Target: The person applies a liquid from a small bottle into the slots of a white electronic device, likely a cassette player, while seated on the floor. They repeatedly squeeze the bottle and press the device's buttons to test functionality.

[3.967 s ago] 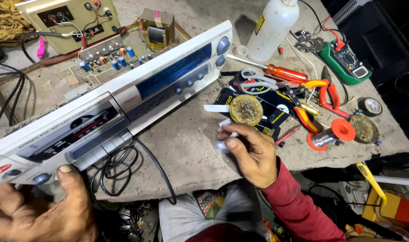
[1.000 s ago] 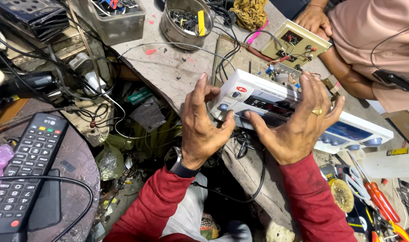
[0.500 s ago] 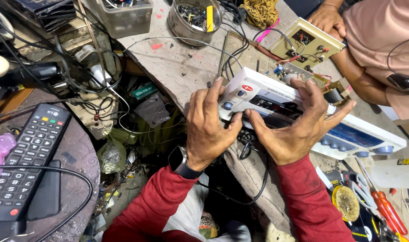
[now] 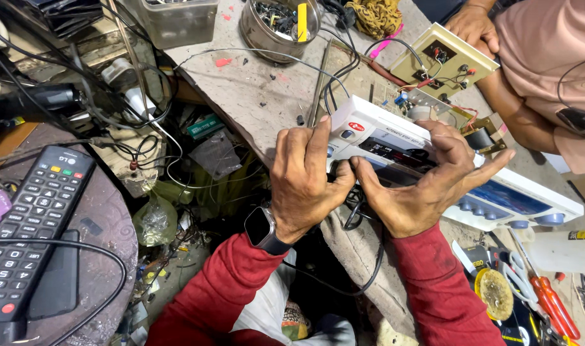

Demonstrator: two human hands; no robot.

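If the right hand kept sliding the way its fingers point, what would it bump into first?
Probably the small dark box at the far edge of the white player. The right hand lies on the player, fingers pointing up and right toward it. Depth is hard to judge here.

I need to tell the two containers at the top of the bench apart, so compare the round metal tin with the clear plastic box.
The round metal tin is shiny and opaque; the clear plastic box is rectangular and see-through. The tin has a yellow piece standing among its small parts; the box shows none. The tin sits right of the box. Both are open-topped, away from either hand.
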